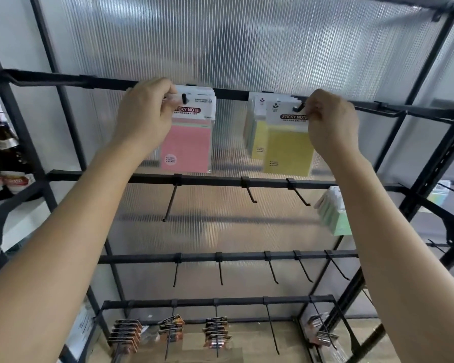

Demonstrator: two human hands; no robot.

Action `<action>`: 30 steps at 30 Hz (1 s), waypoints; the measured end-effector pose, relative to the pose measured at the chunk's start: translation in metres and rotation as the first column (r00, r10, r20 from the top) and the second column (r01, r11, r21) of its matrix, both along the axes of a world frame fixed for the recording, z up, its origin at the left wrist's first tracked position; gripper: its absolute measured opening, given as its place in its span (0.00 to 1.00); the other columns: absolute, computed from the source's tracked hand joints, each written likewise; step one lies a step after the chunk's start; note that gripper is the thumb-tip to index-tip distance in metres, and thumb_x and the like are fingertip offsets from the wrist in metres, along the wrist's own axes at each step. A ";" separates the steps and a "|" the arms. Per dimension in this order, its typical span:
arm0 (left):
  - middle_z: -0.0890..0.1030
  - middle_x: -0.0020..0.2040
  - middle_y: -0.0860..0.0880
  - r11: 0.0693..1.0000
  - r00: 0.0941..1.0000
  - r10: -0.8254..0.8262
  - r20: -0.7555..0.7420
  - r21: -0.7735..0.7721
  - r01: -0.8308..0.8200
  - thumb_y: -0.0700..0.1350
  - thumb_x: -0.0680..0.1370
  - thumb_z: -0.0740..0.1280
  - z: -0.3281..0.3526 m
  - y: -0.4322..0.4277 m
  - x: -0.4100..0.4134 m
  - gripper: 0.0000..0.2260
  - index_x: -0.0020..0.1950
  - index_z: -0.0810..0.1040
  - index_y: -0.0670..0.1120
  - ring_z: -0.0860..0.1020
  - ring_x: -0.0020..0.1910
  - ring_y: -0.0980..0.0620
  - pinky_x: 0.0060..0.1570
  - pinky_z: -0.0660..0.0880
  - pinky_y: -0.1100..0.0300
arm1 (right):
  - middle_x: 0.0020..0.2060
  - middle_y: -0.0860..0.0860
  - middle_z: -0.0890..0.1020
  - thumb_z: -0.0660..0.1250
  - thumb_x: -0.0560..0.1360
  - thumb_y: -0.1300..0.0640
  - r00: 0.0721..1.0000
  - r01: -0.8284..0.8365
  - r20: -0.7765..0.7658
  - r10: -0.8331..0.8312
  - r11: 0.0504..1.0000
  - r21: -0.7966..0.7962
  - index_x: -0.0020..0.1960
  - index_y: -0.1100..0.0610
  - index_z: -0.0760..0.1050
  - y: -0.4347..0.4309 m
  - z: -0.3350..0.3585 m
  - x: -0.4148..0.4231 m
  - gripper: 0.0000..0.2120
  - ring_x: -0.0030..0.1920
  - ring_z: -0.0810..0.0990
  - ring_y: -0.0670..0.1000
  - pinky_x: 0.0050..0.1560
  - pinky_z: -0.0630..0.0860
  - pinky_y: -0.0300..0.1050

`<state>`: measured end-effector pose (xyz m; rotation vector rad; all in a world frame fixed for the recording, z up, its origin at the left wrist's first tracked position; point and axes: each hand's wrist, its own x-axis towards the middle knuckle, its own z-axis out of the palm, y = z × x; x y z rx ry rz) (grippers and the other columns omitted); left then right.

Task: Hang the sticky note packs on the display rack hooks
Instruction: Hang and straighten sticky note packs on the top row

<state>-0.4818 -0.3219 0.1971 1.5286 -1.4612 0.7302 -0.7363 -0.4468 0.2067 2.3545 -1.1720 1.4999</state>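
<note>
Head view: left grip [144, 113] pinches pink pack [186, 145], right grip [330, 124] yellow pack [288, 150], beside bottles [8, 158].

Single wide-angle head-worn view, straight ahead, close to the display rack [210, 180].

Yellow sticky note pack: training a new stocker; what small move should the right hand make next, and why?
Probably slide the yellow pack back along its hook: the right hand pinches its header, the hook tip pokes through, and it hangs forward of the packs behind.

Pink pack [186, 145], yellow pack [288, 150], black rack [220, 180], ribbed translucent panel [247, 43].
</note>
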 end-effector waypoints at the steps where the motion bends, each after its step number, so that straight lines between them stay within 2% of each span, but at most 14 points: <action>1: 0.78 0.48 0.41 1.000 1.000 -0.006 0.004 -0.005 0.006 0.41 0.79 0.62 0.000 0.002 -0.001 0.08 0.48 0.75 0.37 0.74 0.47 0.45 0.42 0.64 0.58 | 0.45 0.55 0.81 0.57 0.71 0.68 1.000 0.014 0.005 -0.014 1.000 0.004 0.47 0.61 0.76 0.003 0.000 -0.002 0.11 0.48 0.76 0.58 0.42 0.63 0.43; 5: 0.79 0.49 0.42 1.000 1.000 -0.016 -0.012 -0.022 0.016 0.41 0.79 0.61 0.000 0.010 -0.005 0.08 0.49 0.76 0.37 0.74 0.47 0.44 0.43 0.64 0.60 | 0.40 0.50 0.77 0.57 0.72 0.67 0.996 0.066 0.061 -0.067 0.998 0.021 0.47 0.60 0.76 0.017 0.002 -0.005 0.11 0.45 0.73 0.54 0.44 0.60 0.41; 9: 0.77 0.46 0.44 0.996 0.997 -0.033 -0.071 -0.081 0.028 0.42 0.79 0.60 0.003 0.020 -0.015 0.08 0.48 0.75 0.37 0.69 0.42 0.52 0.38 0.60 0.65 | 0.38 0.49 0.74 0.56 0.71 0.68 0.991 0.083 0.104 -0.085 0.996 0.030 0.46 0.59 0.76 0.026 0.009 -0.008 0.11 0.41 0.69 0.51 0.44 0.61 0.41; 13: 0.78 0.46 0.42 0.994 0.997 -0.062 -0.049 -0.088 0.057 0.41 0.79 0.60 0.005 0.025 -0.026 0.08 0.49 0.75 0.37 0.69 0.42 0.54 0.38 0.60 0.66 | 0.37 0.49 0.75 0.54 0.68 0.69 0.988 0.082 0.127 -0.087 0.996 0.044 0.45 0.59 0.75 0.032 0.006 -0.016 0.14 0.41 0.71 0.52 0.37 0.61 0.43; 18: 0.77 0.46 0.40 0.992 0.995 -0.105 -0.001 -0.065 0.104 0.40 0.78 0.60 -0.012 0.019 -0.059 0.07 0.48 0.75 0.37 0.70 0.43 0.49 0.41 0.60 0.63 | 0.36 0.50 0.76 0.55 0.68 0.69 0.989 0.110 0.087 -0.120 0.988 0.108 0.45 0.59 0.75 0.039 -0.023 -0.038 0.13 0.41 0.74 0.56 0.36 0.62 0.43; 21: 0.78 0.44 0.41 0.982 0.982 -0.188 -0.014 -0.014 0.188 0.40 0.78 0.61 -0.032 0.006 -0.086 0.07 0.47 0.75 0.37 0.69 0.42 0.51 0.42 0.61 0.60 | 0.36 0.52 0.78 0.56 0.67 0.70 0.986 0.138 0.075 -0.150 0.980 0.143 0.43 0.60 0.75 0.043 -0.054 -0.053 0.12 0.40 0.74 0.57 0.37 0.62 0.43; 25: 0.74 0.39 0.47 0.939 0.945 -0.328 -0.006 0.106 0.326 0.41 0.78 0.61 -0.065 -0.018 -0.116 0.07 0.44 0.74 0.39 0.70 0.40 0.49 0.42 0.64 0.57 | 0.39 0.56 0.78 0.56 0.68 0.70 0.982 0.168 0.069 -0.177 0.978 0.120 0.41 0.61 0.73 0.048 -0.097 -0.083 0.09 0.41 0.74 0.58 0.41 0.67 0.48; 30: 0.73 0.41 0.52 0.872 0.897 -0.440 -0.034 0.223 0.436 0.38 0.77 0.63 -0.101 -0.044 -0.166 0.04 0.44 0.76 0.39 0.68 0.43 0.54 0.45 0.62 0.59 | 0.35 0.53 0.73 0.54 0.68 0.69 0.971 0.233 0.019 -0.239 0.960 0.154 0.38 0.60 0.70 0.053 -0.143 -0.139 0.08 0.37 0.68 0.54 0.38 0.58 0.44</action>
